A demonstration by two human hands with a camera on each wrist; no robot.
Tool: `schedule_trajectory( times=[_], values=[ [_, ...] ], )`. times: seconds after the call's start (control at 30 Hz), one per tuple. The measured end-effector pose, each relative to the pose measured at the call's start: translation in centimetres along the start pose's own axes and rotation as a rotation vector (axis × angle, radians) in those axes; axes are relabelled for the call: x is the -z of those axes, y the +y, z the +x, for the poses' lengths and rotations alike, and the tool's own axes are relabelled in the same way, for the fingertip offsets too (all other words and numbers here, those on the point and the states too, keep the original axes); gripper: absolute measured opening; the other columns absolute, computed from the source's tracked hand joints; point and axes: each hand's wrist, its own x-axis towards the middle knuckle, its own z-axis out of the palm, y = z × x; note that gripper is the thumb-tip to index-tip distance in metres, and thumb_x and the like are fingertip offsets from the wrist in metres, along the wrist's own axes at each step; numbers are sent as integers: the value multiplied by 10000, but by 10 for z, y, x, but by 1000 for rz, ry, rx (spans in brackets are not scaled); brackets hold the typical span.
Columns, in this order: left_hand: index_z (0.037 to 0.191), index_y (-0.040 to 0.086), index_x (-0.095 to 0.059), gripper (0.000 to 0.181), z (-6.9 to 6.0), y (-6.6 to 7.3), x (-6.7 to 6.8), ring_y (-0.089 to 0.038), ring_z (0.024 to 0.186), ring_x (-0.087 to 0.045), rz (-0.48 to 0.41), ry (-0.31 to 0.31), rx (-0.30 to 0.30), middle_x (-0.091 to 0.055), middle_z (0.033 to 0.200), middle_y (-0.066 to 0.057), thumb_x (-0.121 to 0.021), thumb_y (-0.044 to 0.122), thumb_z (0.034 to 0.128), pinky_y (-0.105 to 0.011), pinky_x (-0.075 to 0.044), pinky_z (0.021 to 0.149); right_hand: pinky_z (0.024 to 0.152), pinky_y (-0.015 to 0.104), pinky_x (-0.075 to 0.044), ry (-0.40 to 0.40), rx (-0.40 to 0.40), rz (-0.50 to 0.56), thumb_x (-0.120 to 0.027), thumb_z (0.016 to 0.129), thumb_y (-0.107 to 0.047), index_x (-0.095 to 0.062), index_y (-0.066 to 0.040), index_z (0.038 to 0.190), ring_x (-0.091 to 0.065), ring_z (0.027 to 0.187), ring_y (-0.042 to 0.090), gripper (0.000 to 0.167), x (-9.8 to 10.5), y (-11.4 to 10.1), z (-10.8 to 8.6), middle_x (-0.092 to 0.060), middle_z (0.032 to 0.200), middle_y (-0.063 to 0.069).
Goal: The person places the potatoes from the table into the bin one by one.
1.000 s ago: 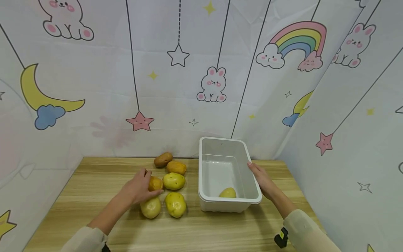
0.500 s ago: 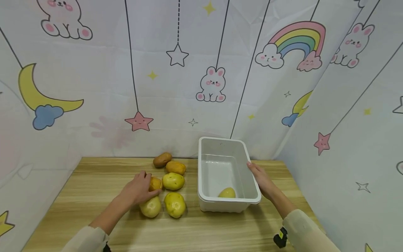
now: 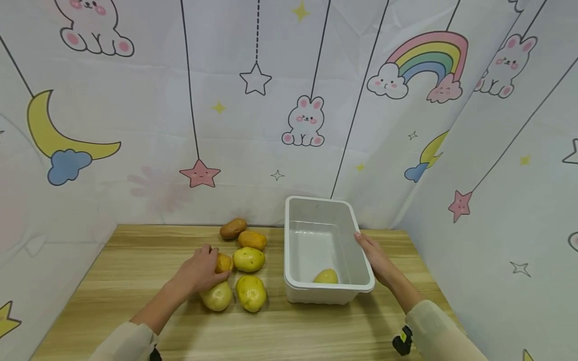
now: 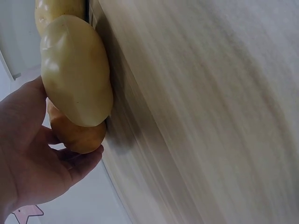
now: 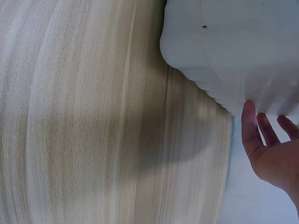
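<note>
My left hand (image 3: 198,271) is curled round an orange-brown potato (image 3: 224,262), which it partly hides; the left wrist view shows its fingers and thumb about this potato (image 4: 77,133). Right in front of it lies a pale potato (image 3: 217,297), close to the thumb. A yellow potato (image 3: 249,259) and a larger yellow one (image 3: 251,293) lie just to the right. At the white plastic bin (image 3: 289,240), my right hand (image 3: 378,258) holds the right side, thumb at the rim and fingertips (image 5: 249,108) against the outer wall. One yellow-green potato (image 3: 326,276) lies inside the bin's near end.
Behind the yellow potatoes lie a brown potato (image 3: 233,228) and an orange one (image 3: 252,240), close to the back edge of the wooden table (image 3: 253,336). A printed white cloth (image 3: 253,150) hangs behind the table and along its sides.
My left hand stays at the orange-brown potato with only a slight shift of its fingers. The right hand, bin and other potatoes have not visibly moved.
</note>
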Motion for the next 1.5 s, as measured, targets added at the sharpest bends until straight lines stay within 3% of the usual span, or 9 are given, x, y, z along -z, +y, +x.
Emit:
schedule_trajectory(
  times=[0.23, 0.37, 0.57, 1.07, 1.5],
  values=[
    [1394, -188, -516, 818, 0, -2, 3, -474, 1216, -572, -30, 41, -23, -527, 1334, -358, -775, 438, 936, -612, -540, 963, 899, 417, -605, 5, -1, -9, -427, 1120, -553, -400, -11, 1602, -657, 1210, 376, 726, -1, 1, 0, -598, 1420, 310],
    [1365, -165, -550, 773, -1, -6, 3, -418, 1139, -603, -52, 84, -40, -556, 1296, -328, -801, 410, 914, -583, -554, 934, 901, 421, -605, -1, 6, -12, -416, 1123, -551, -390, 5, 1602, -657, 1210, 377, 734, 0, 0, -1, -593, 1420, 318],
    [1396, -137, -550, 760, 0, -9, 7, -422, 1162, -593, -94, 138, -62, -548, 1338, -326, -816, 380, 906, -587, -548, 946, 898, 408, -606, -5, 9, -15, -404, 1128, -546, -386, 8, 1602, -652, 1218, 378, 730, -1, -2, -2, -586, 1425, 320],
    [1345, -112, -598, 709, -1, -9, 18, -366, 1087, -601, -106, 233, -143, -580, 1236, -229, -874, 339, 874, -555, -553, 922, 928, 440, -598, -47, 36, 5, -380, 1140, -524, -409, 44, 1569, -616, 1265, 440, 712, 0, 2, 2, -561, 1441, 342],
    [1333, -66, -632, 670, 0, 1, 27, -334, 1061, -595, -113, 321, -187, -590, 1218, -184, -900, 325, 860, -528, -564, 901, 903, 424, -607, -47, 39, 21, -387, 1140, -519, -420, 73, 1547, -638, 1231, 422, 719, 1, 2, 2, -575, 1410, 351]
  ],
)
